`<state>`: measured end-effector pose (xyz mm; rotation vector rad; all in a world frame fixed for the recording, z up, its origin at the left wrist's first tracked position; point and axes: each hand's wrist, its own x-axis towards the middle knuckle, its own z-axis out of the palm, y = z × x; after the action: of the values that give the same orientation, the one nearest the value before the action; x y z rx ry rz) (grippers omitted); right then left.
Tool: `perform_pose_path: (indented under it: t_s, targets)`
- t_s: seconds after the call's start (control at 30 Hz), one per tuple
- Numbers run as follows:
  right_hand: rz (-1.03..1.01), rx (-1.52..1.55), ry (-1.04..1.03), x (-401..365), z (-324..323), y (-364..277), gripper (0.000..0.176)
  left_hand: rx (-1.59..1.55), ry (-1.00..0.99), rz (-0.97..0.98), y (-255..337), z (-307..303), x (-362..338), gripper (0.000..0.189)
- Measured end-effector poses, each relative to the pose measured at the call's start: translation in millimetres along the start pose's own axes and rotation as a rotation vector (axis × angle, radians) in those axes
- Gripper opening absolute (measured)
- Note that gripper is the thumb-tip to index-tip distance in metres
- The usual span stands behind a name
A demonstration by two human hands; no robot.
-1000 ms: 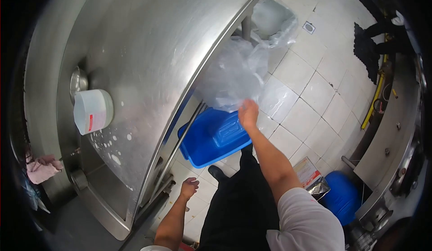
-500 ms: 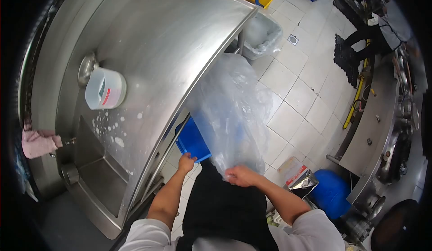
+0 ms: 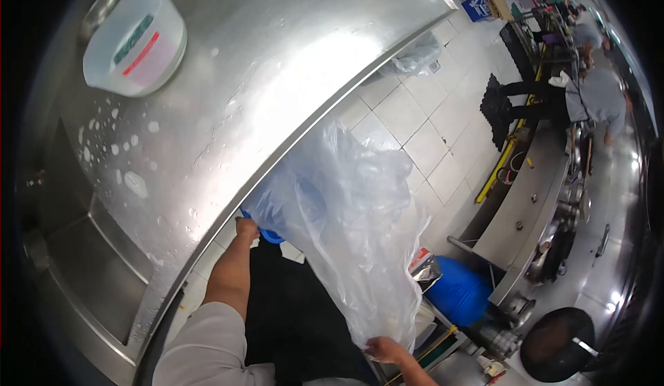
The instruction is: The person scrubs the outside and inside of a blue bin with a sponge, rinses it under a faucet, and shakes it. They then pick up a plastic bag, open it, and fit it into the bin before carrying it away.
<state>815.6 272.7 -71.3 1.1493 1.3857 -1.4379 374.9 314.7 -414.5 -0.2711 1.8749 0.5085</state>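
My left hand [image 3: 247, 230] is closed on the rim of a blue plastic bin [image 3: 272, 236], just below the counter's edge. Most of the bin is hidden under a large clear plastic bag [image 3: 360, 213], and its blue shows faintly through. Low in the view, my right hand [image 3: 387, 350] pinches the near edge of the bag and holds it away from the bin. The bag is spread and wrinkled between the two hands.
On the steel counter [image 3: 277, 47] to my left stand a white tub [image 3: 138, 47] and a metal bowl [image 3: 104, 9], near soapy splashes. At right are a blue drum [image 3: 456, 292], a wok [image 3: 557, 344] and cooking equipment. A person in grey [image 3: 598, 99] stands farther off.
My right hand has pulled the bag's edge down and toward me, spreading it over more of the blue bin. My left hand still grips the bin. The view has shifted closer to the counter.
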Motion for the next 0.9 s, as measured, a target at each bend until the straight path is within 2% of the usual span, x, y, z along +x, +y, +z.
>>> perform_pose_path:
  t_s: [0.03, 0.07, 0.13, 0.2, 0.3, 0.47, 0.53, 0.57, 0.63, 0.67, 0.73, 0.8, 0.83, 0.87, 0.9]
  targets:
    - [0.051, 0.061, 0.038, -5.6, 1.4, -1.7, 0.025, -0.113, -0.135, 0.080, 0.2, 0.3, -17.7, 0.058]
    - [0.066, 0.046, 0.033, -6.0, 0.1, -2.0, 0.025, -0.105, -0.225, 0.065, 6.0, 5.4, -24.3, 0.057]
    - [0.208, 0.229, 0.136, -10.7, 4.8, -10.9, 0.026, -0.005, -0.358, -0.002, -4.6, 19.6, -20.7, 0.057]
    - [0.187, 0.165, 0.171, -10.7, -4.0, -17.1, 0.026, 0.110, -0.429, -0.040, -19.7, 29.9, -25.5, 0.057]
    - [0.173, 0.374, 0.201, -9.0, -8.3, -26.8, 0.027, 0.245, -0.503, -0.067, -37.0, 38.5, -40.6, 0.057]
    - [0.128, 0.469, 0.220, -8.0, -25.4, -25.2, 0.029, 0.394, -0.558, -0.034, -29.6, 41.6, -70.3, 0.056]
    - [0.111, 0.484, 0.256, -15.4, -38.4, -34.8, 0.030, 0.579, -0.558, 0.153, -19.4, 42.4, -78.0, 0.049]
    - [0.090, 0.466, 0.233, -18.2, -43.9, -36.9, 0.030, 0.584, -0.549, 0.171, -11.5, 39.2, -88.8, 0.049]
    - [0.048, 0.458, 0.225, -22.0, -57.0, -46.9, 0.030, 1.230, -0.643, 0.195, 6.9, 29.1, -119.3, 0.044]
    - [-0.037, 0.402, 0.318, -25.6, -62.3, -54.3, 0.033, 1.249, -0.633, 0.211, 8.9, 21.0, -138.7, 0.044]
    - [-0.182, 0.414, 0.503, -25.0, -73.0, -69.8, 0.034, 0.831, -0.799, 0.152, 17.1, 4.7, -182.9, 0.033]
    - [-0.303, 0.532, 0.621, -17.5, -86.3, -101.4, 0.029, 0.671, -1.001, 0.250, 45.8, -9.8, -263.6, 0.034]
    - [-0.495, 0.970, 0.556, -22.0, -99.9, -149.8, 0.023, 0.546, -1.099, 0.438, 57.4, -9.9, -315.0, 0.034]
    - [-0.623, 0.975, 0.617, -3.8, -103.9, -162.2, 0.021, 0.390, -1.203, 0.589, 56.6, -11.6, -356.7, 0.034]
    - [-0.728, 1.008, 0.593, 2.3, -108.2, -184.3, 0.023, 0.308, -1.181, 0.784, 63.0, -8.3, -394.0, 0.040]
